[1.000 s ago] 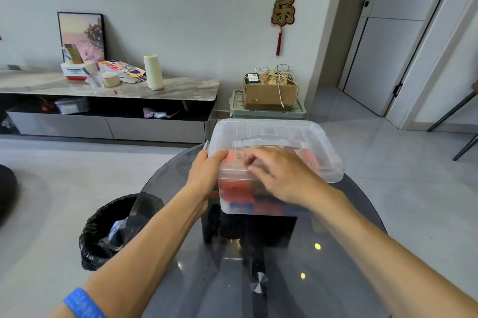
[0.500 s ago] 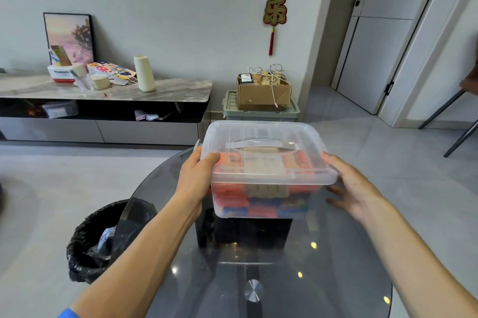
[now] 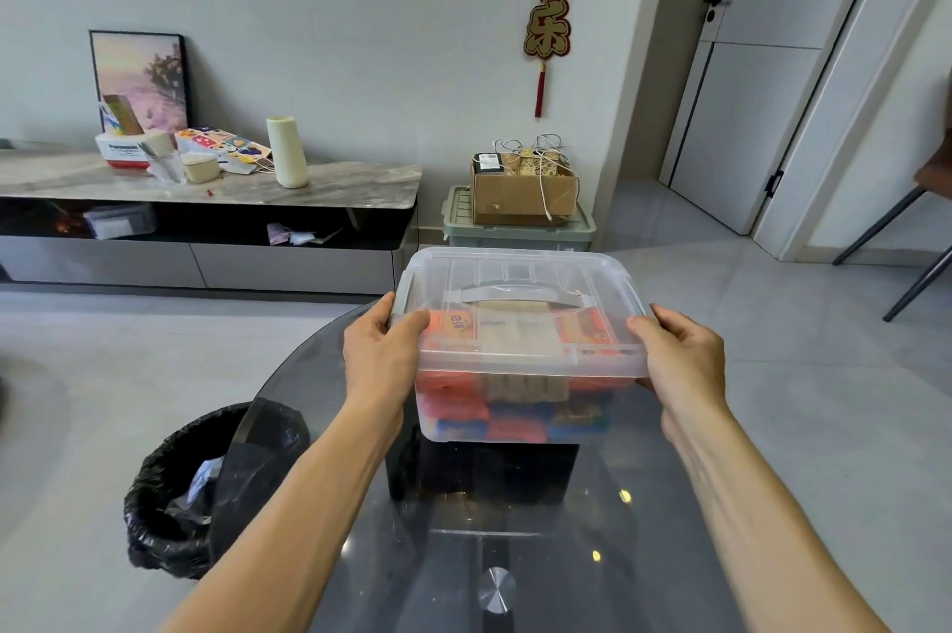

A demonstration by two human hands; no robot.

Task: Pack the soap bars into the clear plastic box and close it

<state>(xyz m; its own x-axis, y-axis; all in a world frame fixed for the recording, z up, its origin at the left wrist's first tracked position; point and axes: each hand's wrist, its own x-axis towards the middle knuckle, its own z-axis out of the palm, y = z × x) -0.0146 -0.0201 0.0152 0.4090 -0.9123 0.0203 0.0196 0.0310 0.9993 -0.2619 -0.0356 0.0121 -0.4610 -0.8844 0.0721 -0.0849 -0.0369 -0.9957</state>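
Sitting left of the glass table (image 3: 329, 452): black-lined trash bin (image 3: 170, 493), partly behind the table edge. Left hand (image 3: 378, 364) clamps the clear plastic box (image 3: 525, 359) at its left rim, thumb on the lid (image 3: 520, 271). Soap bars (image 3: 463, 405) stacked inside, count unclear through the plastic. Right hand (image 3: 680, 359) grips the right rim, thumb on top. Lid looks seated.
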